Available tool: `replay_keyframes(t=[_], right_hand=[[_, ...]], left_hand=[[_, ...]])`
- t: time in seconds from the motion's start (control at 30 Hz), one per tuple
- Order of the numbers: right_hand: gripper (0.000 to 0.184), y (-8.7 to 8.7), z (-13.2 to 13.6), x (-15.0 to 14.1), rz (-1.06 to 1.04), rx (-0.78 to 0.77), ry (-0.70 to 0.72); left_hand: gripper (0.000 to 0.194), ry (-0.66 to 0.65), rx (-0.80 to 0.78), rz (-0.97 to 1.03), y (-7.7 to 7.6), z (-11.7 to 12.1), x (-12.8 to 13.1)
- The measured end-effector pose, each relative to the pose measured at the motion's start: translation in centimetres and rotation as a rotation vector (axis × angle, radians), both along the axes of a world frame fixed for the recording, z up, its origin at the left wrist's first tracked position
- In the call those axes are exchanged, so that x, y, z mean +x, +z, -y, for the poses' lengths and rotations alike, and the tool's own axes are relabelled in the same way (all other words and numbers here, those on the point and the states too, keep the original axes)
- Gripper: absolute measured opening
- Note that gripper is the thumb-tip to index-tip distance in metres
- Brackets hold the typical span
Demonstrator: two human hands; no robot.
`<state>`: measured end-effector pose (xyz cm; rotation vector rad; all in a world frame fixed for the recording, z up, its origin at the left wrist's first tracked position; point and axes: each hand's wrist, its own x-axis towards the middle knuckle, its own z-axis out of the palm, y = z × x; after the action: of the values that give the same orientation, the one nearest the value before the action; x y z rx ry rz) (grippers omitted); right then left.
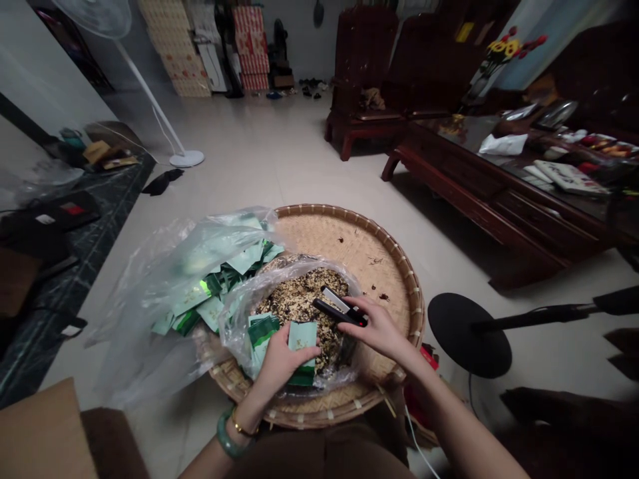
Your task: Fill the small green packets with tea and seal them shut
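My left hand (pixel 283 356) is closed on a pale green packet (pixel 302 336), its thumb across the front, with darker green showing below. In my right hand (pixel 375 327) is a small black flat iron (pixel 337 311) with a silver plate and a red light. Its two jaws are apart and point toward the left, with nothing between them. Under both hands a clear plastic bag (pixel 294 266) lies open, full of a loose dark and tan dried mix (pixel 284 296). More green packets (pixel 262 331) sit in it beside my left hand.
The bag rests on a round woven bamboo tray (pixel 394 266) with a few dark bits on it. A second plastic bag (pixel 150 313) of green packets overhangs the tray's left side. A black round stand base (pixel 469 332) is at right, a wooden table (pixel 479 179) beyond, a cardboard box (pixel 44 432) at lower left.
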<state>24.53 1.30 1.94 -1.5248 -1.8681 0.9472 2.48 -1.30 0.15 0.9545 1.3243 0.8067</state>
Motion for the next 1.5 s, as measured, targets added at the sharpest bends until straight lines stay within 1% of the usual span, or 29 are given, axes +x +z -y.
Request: replay_keyframes(t=[0.1,0.17,0.27,0.4,0.53,0.67,0.73,0.83,0.93,1.0,1.07,1.17,1.27,1.33,1.5], right_hand=[[0.051,0.4,0.4,0.3,-0.077,-0.089,0.092],[0.051,1.0,0.8,0.3,-0.081,-0.132,0.176],[0.048,2.0,0.9,-0.1,-0.047,-0.127,0.261],[0.039,2.9,0.3,-1.0,0.026,-0.105,0.297],[0.029,2.8,0.0,-1.1,-0.004,-0.105,0.294],[0.027,2.1,0.2,-1.0,-0.047,-0.093,0.228],[0.027,1.6,0.3,-0.8,-0.076,-0.105,0.179],[0.03,1.1,0.0,-0.3,-0.132,-0.177,0.101],[0.04,1.0,-0.5,0.4,-0.185,-0.251,0.054],[0.045,1.0,-0.7,0.5,-0.201,-0.259,0.062],[0.046,1.1,-0.7,0.1,-0.19,-0.232,0.1],[0.04,1.2,-0.6,-1.2,-0.157,-0.174,0.147],[0.031,1.3,-0.9,-2.1,-0.147,-0.153,0.151],[0.028,1.4,-1.2,-2.4,-0.136,-0.14,0.147],[0.027,1.3,-1.8,-2.5,-0.097,-0.092,0.154]], left_hand=[[0.04,0.01,0.056,-0.082,-0.1,-0.1,-0.2],[0.039,0.014,0.096,-0.127,0.0,-0.2,-0.2],[0.037,-0.012,0.113,-0.152,0.5,-0.4,-0.1],[0.035,-0.059,0.112,-0.135,0.9,-0.4,0.2],[0.033,-0.06,0.117,-0.13,0.5,-0.3,0.0],[0.037,-0.096,0.018,0.03,-0.2,-0.2,-0.3],[0.04,-0.094,-0.02,0.075,-0.4,-0.2,-0.4],[0.043,-0.077,-0.029,0.084,-0.2,-0.4,-0.5],[0.043,-0.069,-0.025,0.085,-0.1,-0.5,-0.4],[0.044,-0.074,-0.022,0.086,-0.2,-0.6,-0.4],[0.043,-0.085,-0.005,0.087,-0.4,-0.7,-0.3],[0.041,-0.084,0.03,0.082,-0.6,-0.8,-0.1],[0.041,-0.071,-0.013,0.101,-0.6,-0.9,0.0],[0.04,-0.062,-0.041,0.113,-0.4,-1.0,0.0],[0.04,-0.077,-0.03,0.121,0.2,-1.3,-0.3]])
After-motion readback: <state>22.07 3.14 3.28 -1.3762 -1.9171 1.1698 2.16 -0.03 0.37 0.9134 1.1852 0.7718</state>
